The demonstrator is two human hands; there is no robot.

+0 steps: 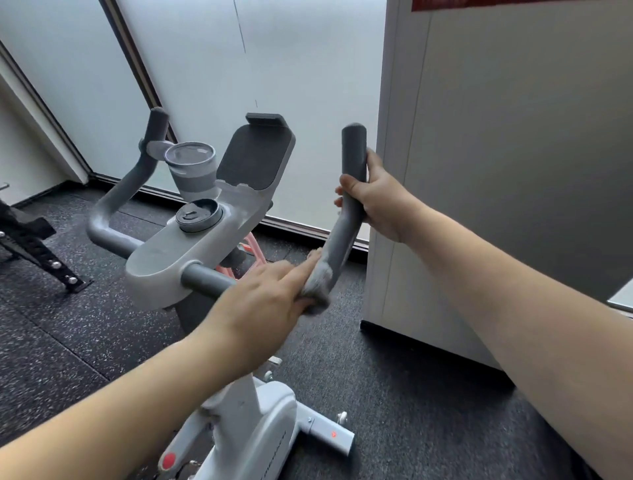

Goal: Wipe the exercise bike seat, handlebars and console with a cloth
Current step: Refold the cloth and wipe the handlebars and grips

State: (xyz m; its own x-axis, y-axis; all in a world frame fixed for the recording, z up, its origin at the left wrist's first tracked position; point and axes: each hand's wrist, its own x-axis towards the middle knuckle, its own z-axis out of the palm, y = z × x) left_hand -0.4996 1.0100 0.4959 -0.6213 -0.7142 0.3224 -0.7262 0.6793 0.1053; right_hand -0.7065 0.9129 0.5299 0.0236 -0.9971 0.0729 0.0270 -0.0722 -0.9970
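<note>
No legible text anywhere. Faint dark lettering on bike frame [274, 455], too blurred to read; red sign [513, 4] at top edge cut off, unreadable.

The floor [394, 377] is dark rubber matting flecked with pale specks, laid in large tiles whose seams show at the left. The exercise bike [260, 411] stands on it, its white base and a short foot bar with a small wheel resting on the matting. To the right a white cabinet [479, 171] stands on the same floor, close beside the bike. At the far left a black metal rack foot [41, 253] with round bolts rests on the matting.
</note>
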